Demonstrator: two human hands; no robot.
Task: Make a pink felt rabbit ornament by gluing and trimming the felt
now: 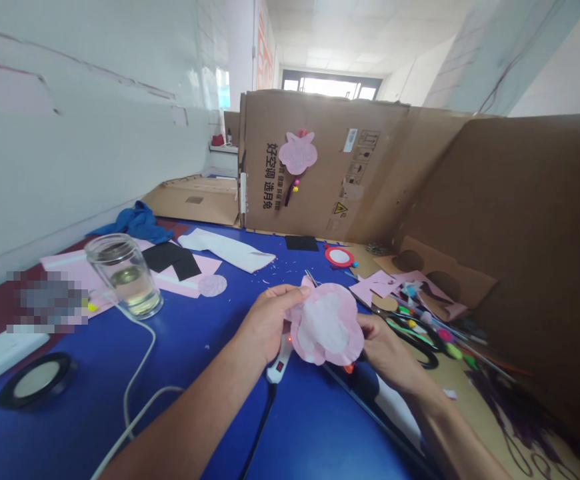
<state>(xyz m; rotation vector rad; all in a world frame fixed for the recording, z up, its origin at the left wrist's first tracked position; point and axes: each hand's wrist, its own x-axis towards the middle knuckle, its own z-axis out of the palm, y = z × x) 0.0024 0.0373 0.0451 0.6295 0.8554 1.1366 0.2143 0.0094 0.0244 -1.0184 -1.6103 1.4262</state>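
A pink felt piece (303, 343) with a scalloped edge and an ear-like point hangs between my hands above the blue tabletop, a white rounded patch (324, 323) on its face. My left hand (270, 313) pinches its left side, thumb on top. At the right edge my right hand (383, 350) has its fingers curled against the felt; those behind it are hidden. Thin metal tips (311, 277) poke out above the piece, their other end out of sight. Below the felt, a bit of orange (349, 368) shows beside a dark object I cannot make out.
A glass of pale liquid (130, 280) stands left, near a white cable and black tape roll (37, 381). A power strip (277, 363) lies under my left hand. Black-handled scissors (410, 337), felt scraps and pompoms crowd the right. A similar pink piece (298, 155) hangs on the cardboard (370, 207).
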